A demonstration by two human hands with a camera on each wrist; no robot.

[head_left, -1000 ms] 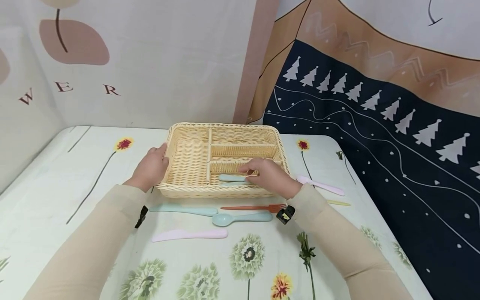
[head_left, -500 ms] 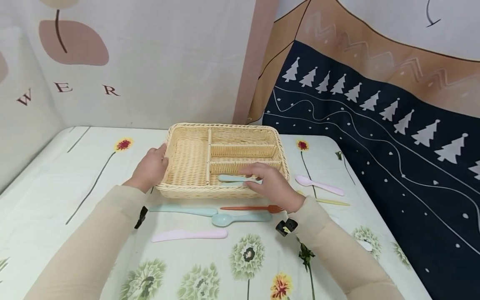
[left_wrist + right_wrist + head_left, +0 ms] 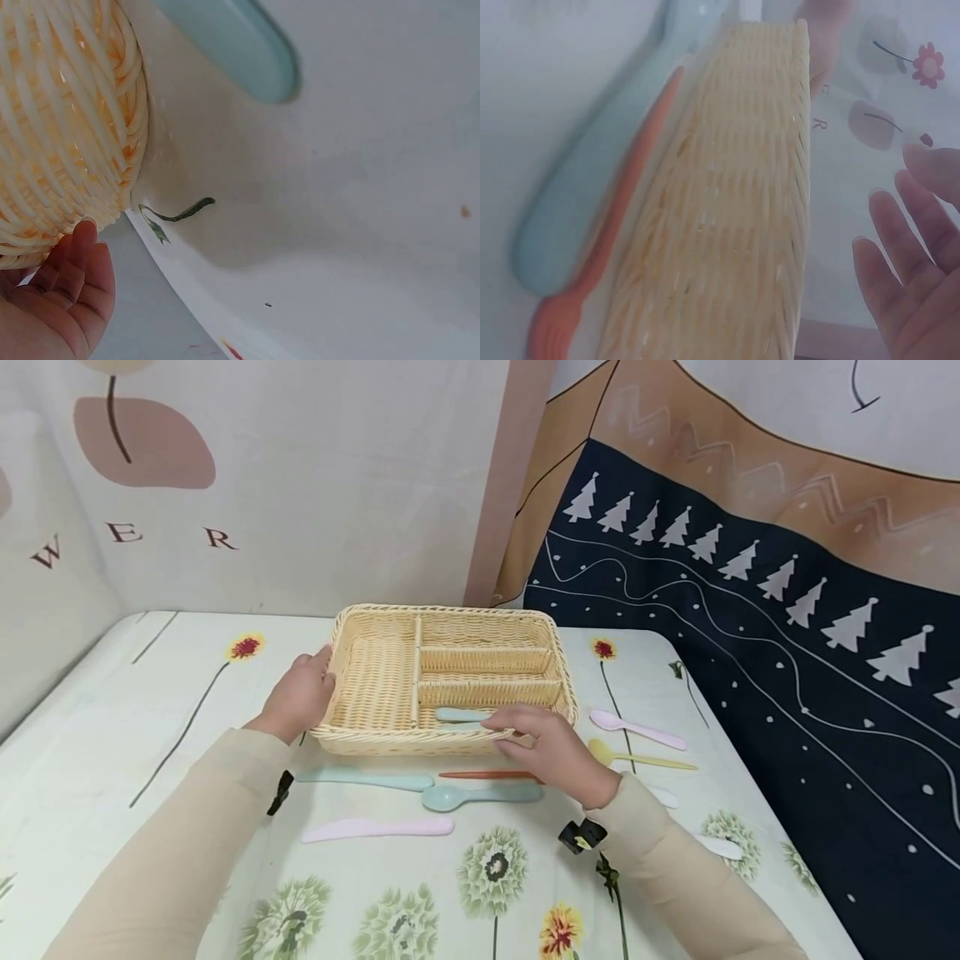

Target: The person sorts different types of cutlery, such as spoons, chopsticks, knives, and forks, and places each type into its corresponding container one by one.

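A wicker basket [image 3: 375, 670] with divided compartments stands on the table. At its left end, my left hand [image 3: 298, 695] grips the side, with fingertips on the weave in the left wrist view. Two light blue utensils [image 3: 459, 715] lie in the front right compartment; their far ends are hidden, so I cannot tell their kind. My right hand [image 3: 553, 752] hovers over the basket's front rim, fingers loosely extended and holding nothing. Below the basket lie a light blue knife [image 3: 367, 778], an orange fork [image 3: 483, 775] partly behind the right hand, a light blue spoon [image 3: 480, 794] and a pink knife [image 3: 378, 829].
Right of the basket lie a pink spoon [image 3: 637, 729], a yellow spoon [image 3: 648, 760] and white utensils [image 3: 722, 846] partly covered by the right sleeve. A flower-patterned cloth [image 3: 405, 893] covers the table. Printed curtains [image 3: 337, 485] hang behind and along the right.
My right hand has let go of a light blue utensil in the front right compartment and drawn back toward the front rim. The left hand stays at the basket's left end.
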